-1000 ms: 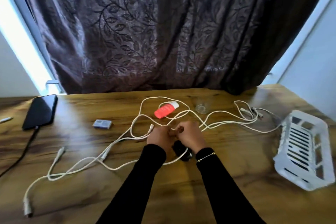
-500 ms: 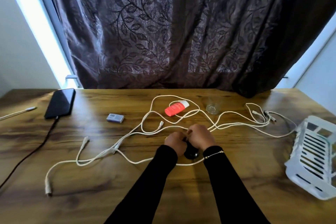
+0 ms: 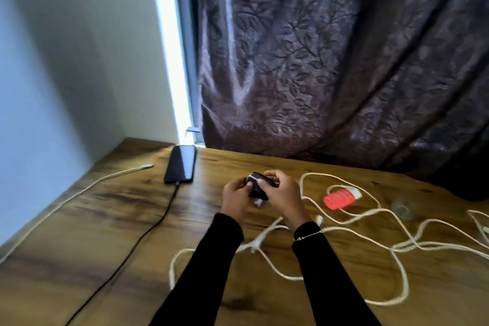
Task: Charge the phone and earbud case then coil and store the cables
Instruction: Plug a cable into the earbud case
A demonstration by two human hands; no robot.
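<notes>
I have the dark earbud case [image 3: 258,188] lifted off the desk [image 3: 111,241], my left hand [image 3: 236,197] and right hand [image 3: 284,197] both in a curled grip on it. Plugging a white cable [image 3: 344,241] into it seems to come next. Farther off, the phone [image 3: 180,163] lies plugged into its black cable [image 3: 148,230].

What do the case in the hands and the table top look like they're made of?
Case: dark and glossy, likely hard plastic; a bright highlight runs along its edge. Blurred, so not certain. Table: brown wood grain with a soft sheen; solid wood or laminate, cannot tell.
</notes>
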